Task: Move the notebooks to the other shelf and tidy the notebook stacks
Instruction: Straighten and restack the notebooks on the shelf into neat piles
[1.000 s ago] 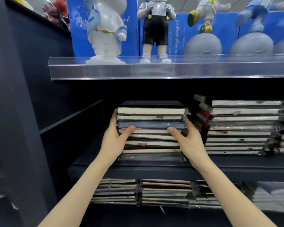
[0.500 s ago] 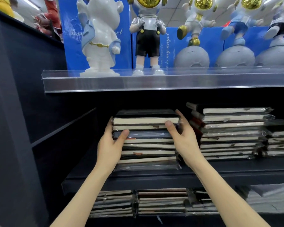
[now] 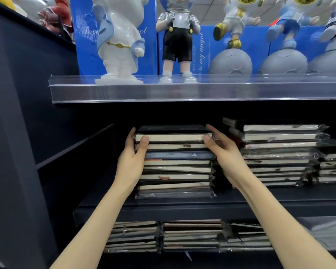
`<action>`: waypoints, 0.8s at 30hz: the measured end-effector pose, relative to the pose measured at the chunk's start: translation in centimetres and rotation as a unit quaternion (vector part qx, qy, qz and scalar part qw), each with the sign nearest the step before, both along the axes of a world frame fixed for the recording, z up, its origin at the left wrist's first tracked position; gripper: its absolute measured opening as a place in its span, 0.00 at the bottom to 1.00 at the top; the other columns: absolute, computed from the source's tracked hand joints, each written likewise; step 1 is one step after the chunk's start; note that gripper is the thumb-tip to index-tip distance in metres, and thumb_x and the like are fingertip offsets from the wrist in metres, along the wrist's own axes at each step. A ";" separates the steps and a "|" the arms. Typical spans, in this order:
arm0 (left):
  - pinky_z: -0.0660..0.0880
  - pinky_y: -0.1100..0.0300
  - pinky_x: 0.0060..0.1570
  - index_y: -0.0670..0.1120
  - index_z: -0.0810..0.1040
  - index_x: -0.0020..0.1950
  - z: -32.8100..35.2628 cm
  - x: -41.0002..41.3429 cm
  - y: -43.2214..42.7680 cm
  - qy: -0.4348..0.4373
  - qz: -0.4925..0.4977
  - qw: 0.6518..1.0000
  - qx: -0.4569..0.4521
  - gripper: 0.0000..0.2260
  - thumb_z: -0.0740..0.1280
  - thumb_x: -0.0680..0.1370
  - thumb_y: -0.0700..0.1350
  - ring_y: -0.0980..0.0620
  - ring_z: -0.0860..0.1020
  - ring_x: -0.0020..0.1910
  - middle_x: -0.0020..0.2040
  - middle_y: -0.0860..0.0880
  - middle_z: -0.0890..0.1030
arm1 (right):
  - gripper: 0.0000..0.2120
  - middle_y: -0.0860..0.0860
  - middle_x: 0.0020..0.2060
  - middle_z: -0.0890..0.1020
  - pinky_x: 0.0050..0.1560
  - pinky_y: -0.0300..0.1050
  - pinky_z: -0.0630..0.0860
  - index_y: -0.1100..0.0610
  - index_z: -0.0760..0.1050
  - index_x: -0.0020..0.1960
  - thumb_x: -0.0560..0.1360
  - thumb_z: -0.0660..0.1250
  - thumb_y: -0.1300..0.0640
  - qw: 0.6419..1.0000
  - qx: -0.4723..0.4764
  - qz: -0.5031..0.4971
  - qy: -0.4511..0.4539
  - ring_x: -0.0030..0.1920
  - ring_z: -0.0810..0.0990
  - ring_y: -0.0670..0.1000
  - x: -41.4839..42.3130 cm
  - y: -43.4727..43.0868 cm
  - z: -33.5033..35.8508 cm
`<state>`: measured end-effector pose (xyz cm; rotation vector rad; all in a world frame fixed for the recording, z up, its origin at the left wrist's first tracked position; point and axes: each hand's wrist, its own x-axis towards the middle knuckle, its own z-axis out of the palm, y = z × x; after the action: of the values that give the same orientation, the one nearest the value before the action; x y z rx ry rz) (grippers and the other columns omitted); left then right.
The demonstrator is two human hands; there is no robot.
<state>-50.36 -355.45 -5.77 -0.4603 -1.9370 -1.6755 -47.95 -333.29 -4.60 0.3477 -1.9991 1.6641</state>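
Left grip [image 3: 131, 162]: clasps the left side of the stack [image 3: 177, 164] near its top, with the thumb laid across the front page edges of the top two notebooks and the fingers along the side.
Right grip [image 3: 227, 154]: clasps the right side at the same height, with the thumb on the front corner of the top notebook and the fingers reaching back along the side.
Stack: wrapped notebooks lie flat on the dark shelf [image 3: 182, 208], page edges facing out. The top cover is black, and some lower ones sit slightly askew.
Second stack [image 3: 275, 152]: on the same shelf, just right of the right grip, with a shorter pile [image 3: 333, 166] against its far side.
Lower stacks [image 3: 190, 235]: piles sit side by side on the level beneath.
Above: figures [image 3: 120, 41] stand behind a clear rail [image 3: 182, 90].
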 end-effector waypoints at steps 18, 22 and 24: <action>0.65 0.76 0.51 0.50 0.62 0.74 -0.9 -0.6 -0.1 0.036 0.040 0.998 -0.019 0.27 0.49 0.77 0.59 0.66 0.72 0.53 0.53 0.65 0.72 | 0.30 0.53 0.61 0.80 0.64 0.34 0.69 0.51 0.72 0.68 0.66 0.70 0.48 0.997 -0.038 -0.024 0.060 0.62 0.77 0.44 0.3 -0.6 -1.0; 0.62 0.73 0.56 0.55 0.58 0.75 -1.3 -0.1 -0.7 -0.005 -0.007 1.000 0.012 0.28 0.49 0.76 0.62 0.64 0.68 0.62 0.63 0.62 0.70 | 0.31 0.48 0.64 0.78 0.65 0.33 0.68 0.49 0.69 0.70 0.68 0.69 0.45 0.997 -0.038 -0.027 0.055 0.64 0.74 0.42 0.9 -0.6 -1.1; 0.62 0.75 0.56 0.57 0.60 0.74 -2.2 0.8 -1.1 -0.026 -0.024 0.999 0.015 0.27 0.50 0.76 0.63 0.70 0.67 0.60 0.63 0.65 0.69 | 0.32 0.45 0.64 0.76 0.61 0.27 0.68 0.51 0.67 0.72 0.70 0.67 0.44 0.996 -0.054 -0.043 0.053 0.62 0.74 0.38 1.7 -0.7 -2.0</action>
<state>-49.54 -356.56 -8.02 -0.4586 -1.9501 -1.7597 -46.30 -333.97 -6.59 0.2996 -1.8151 1.6570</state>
